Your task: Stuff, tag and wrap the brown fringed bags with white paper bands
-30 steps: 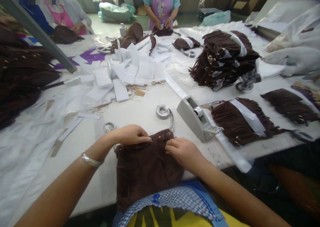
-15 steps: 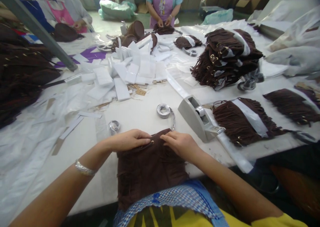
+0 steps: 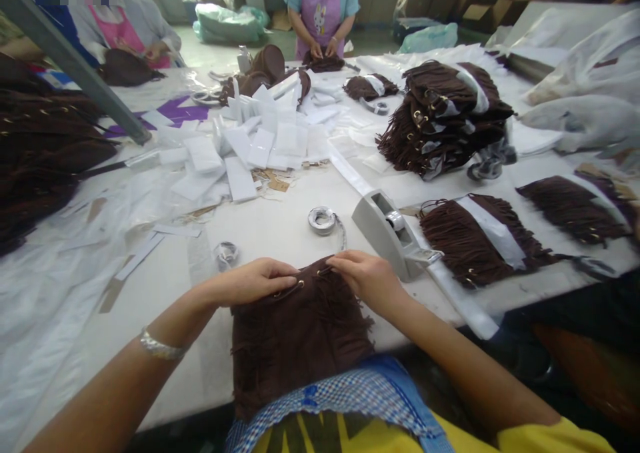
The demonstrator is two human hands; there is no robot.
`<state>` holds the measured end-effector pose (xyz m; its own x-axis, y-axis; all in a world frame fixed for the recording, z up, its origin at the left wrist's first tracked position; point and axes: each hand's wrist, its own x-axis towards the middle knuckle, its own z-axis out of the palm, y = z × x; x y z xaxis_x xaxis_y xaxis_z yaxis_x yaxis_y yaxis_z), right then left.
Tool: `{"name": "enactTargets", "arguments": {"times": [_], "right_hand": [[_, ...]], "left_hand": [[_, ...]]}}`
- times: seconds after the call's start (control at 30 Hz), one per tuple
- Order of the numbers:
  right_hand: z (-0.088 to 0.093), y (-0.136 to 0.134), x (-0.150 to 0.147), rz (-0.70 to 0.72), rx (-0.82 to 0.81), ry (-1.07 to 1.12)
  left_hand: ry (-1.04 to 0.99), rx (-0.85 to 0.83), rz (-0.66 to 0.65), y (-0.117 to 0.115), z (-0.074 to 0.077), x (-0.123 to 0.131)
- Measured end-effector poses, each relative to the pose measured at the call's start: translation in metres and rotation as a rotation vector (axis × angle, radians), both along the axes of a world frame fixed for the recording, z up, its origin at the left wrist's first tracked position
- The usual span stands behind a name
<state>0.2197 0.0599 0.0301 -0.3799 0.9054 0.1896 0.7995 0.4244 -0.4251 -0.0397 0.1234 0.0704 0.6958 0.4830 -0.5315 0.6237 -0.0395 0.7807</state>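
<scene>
white table [image 3: 270, 230] across frame. bag [image 3: 300, 346] at lower center, top edge slanting up to right. left hand [image 3: 260, 282], nearly closed, grips edge; right hand [image 3: 369, 277], fingertips pinched, grips right corner. bag body below both, neither nearer.

Head camera close above worktable [image 3: 270, 230], facing forward and down.

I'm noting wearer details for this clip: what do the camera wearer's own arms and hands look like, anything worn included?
The left hand and right hand are ungloved. A silver-coloured bracelet circles the left wrist; none shows on the right. A yellow sleeve covers the right upper arm.
</scene>
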Motion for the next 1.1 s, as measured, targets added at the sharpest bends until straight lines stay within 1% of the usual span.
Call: {"name": "enactTargets", "arguments": {"times": [0.03,0.1,0.2,0.27,0.33,0.53,0.6,0.67,0.73,0.8,0.87,0.93,0.97,1.03,1.1], "right_hand": [[-0.005,0.005,-0.003,0.052,-0.013,0.016],[-0.01,0.012,-0.008,0.1,-0.053,-0.001],[-0.01,0.018,-0.007,0.141,-0.101,-0.033],[-0.01,0.019,-0.004,0.167,-0.114,-0.006],[-0.013,0.017,-0.002,0.156,-0.101,0.043],[-0.031,0.005,-0.009,-0.012,0.025,0.198],[-0.035,0.002,-0.011,-0.095,0.024,0.287],[-0.037,0.001,-0.013,-0.198,-0.059,0.412],[-0.038,0.001,-0.014,-0.286,-0.192,0.552],[-0.038,0.002,-0.013,-0.316,-0.307,0.654],[-0.036,0.004,-0.012,-0.309,-0.354,0.676],[-0.032,0.003,-0.009,-0.291,-0.32,0.641],[-0.03,0.002,-0.008,-0.289,-0.262,0.613],[-0.023,-0.004,-0.006,-0.277,-0.093,0.559],[-0.014,-0.014,-0.006,-0.222,0.066,0.517]], "left_hand": [[-0.003,-0.002,0.005,-0.001,0.001,0.0],[-0.017,-0.022,0.009,-0.003,0.001,-0.002],[-0.055,-0.069,0.015,-0.005,-0.001,-0.003],[-0.058,-0.091,0.045,-0.005,-0.003,-0.005],[-0.041,-0.112,0.091,-0.006,-0.005,-0.006],[-0.067,-0.213,0.187,-0.006,-0.003,-0.01],[-0.081,-0.246,0.191,-0.006,-0.001,-0.01],[-0.091,-0.25,0.184,-0.006,0.0,-0.01],[-0.106,-0.228,0.167,-0.006,0.0,-0.01],[-0.115,-0.193,0.151,-0.007,0.0,-0.009],[-0.126,-0.174,0.141,-0.01,0.0,-0.01],[-0.155,-0.173,0.125,-0.012,0.0,-0.012],[-0.176,-0.171,0.112,-0.013,0.0,-0.013],[-0.209,-0.133,0.09,-0.014,0.0,-0.016],[-0.194,-0.041,0.087,-0.018,0.0,-0.018]]}}
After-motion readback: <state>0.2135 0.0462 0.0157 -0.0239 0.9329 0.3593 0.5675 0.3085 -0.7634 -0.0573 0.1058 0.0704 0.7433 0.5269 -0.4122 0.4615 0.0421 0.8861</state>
